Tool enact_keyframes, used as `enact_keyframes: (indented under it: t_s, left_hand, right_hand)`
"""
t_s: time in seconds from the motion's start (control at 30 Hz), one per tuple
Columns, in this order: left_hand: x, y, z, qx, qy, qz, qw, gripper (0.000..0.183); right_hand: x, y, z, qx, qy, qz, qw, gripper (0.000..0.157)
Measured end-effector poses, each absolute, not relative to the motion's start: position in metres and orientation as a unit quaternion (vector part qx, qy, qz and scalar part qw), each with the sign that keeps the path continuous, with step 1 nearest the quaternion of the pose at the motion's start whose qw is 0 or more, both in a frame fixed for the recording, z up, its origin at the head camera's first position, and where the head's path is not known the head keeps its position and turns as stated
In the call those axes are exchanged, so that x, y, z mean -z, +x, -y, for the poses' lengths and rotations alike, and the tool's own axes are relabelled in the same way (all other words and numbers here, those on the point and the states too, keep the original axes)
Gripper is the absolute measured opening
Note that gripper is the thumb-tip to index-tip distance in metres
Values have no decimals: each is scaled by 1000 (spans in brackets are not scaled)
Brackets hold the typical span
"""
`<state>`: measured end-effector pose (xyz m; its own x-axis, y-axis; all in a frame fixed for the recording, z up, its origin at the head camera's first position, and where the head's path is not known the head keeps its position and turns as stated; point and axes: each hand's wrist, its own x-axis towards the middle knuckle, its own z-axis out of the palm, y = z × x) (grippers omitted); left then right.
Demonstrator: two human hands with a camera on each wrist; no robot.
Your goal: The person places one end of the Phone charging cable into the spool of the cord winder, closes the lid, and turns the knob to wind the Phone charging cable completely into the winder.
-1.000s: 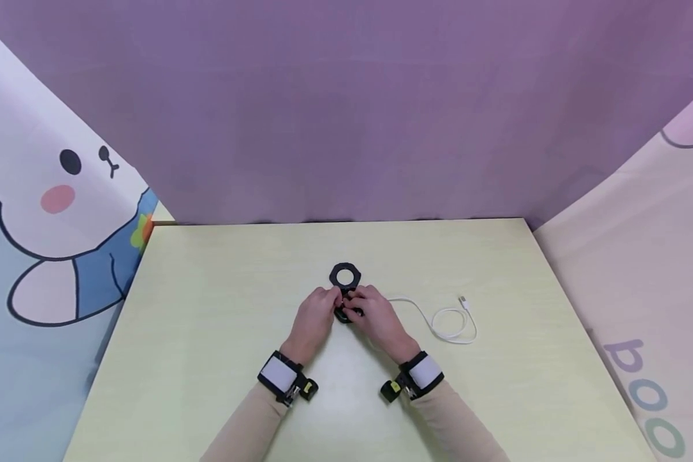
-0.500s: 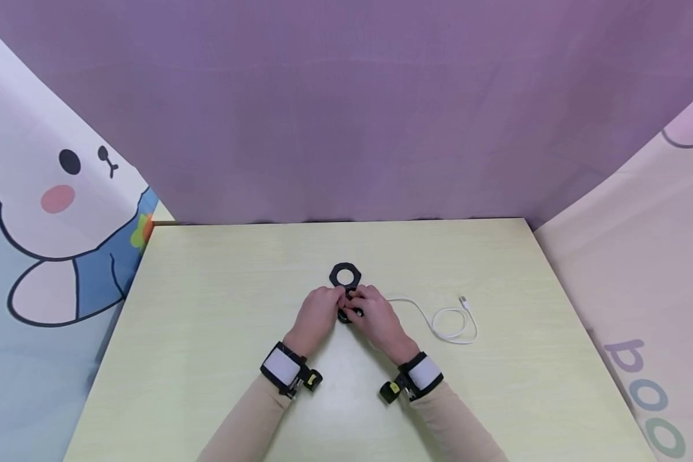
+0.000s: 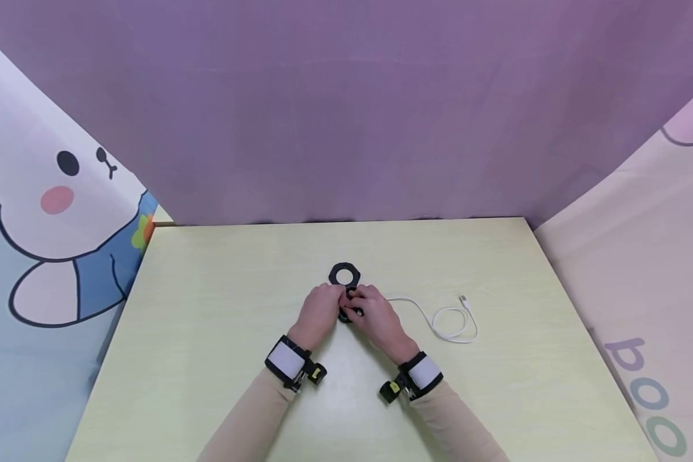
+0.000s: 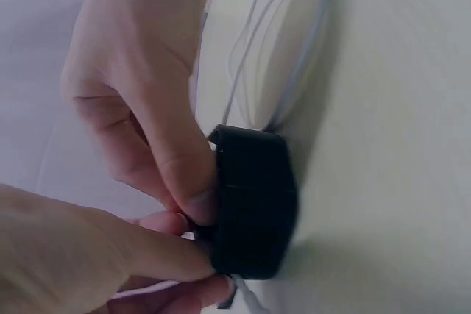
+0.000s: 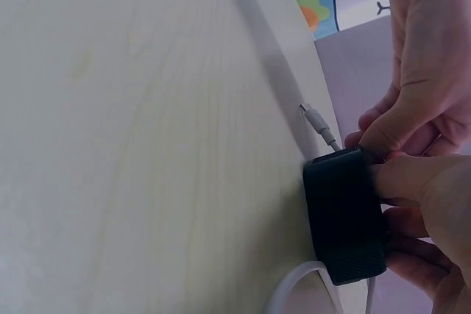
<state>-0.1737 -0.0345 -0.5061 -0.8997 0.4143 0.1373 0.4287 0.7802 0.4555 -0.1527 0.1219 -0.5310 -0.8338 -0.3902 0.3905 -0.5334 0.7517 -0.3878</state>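
Note:
Both hands meet over a black stand with an octagonal ring (image 3: 344,274) at its far end. Its thick, flat-sided black lower part (image 4: 254,200) shows in both wrist views and is mostly hidden by fingers from above. My left hand (image 3: 319,314) pinches a white USB cable (image 4: 143,290) at the rim of that part. A small plug (image 5: 318,121) on the cable sticks out past the edge. My right hand (image 3: 378,321) grips the black part, its thumb (image 4: 193,182) pressed at the inner side of the rim.
The rest of the white cable lies loosely coiled on the pale wooden table (image 3: 208,308) to the right, ending in a USB-A plug (image 3: 463,300). A purple curtain (image 3: 346,115) hangs behind the table, and printed cloths flank it.
My left hand and wrist have shifted slightly right and away from me, nearer the right hand. The right hand, the octagonal ring and the coiled cable stay about where they were.

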Motion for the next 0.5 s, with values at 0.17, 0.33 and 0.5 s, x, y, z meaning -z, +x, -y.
enact_keyframes:
  t_s: [0.17, 0.33, 0.5]
  left_hand:
    - [500, -178, 30, 237, -208, 949, -2, 20]
    - [500, -179, 30, 241, -216, 946, -3, 20]
    - [508, -177, 36, 247, -240, 939, -1, 19]
  right_hand:
    - [532, -152, -122, -248, 247, 926, 143, 7]
    - [532, -153, -122, -246, 247, 926, 141, 7]
    - [533, -152, -123, -242, 247, 927, 143, 9]
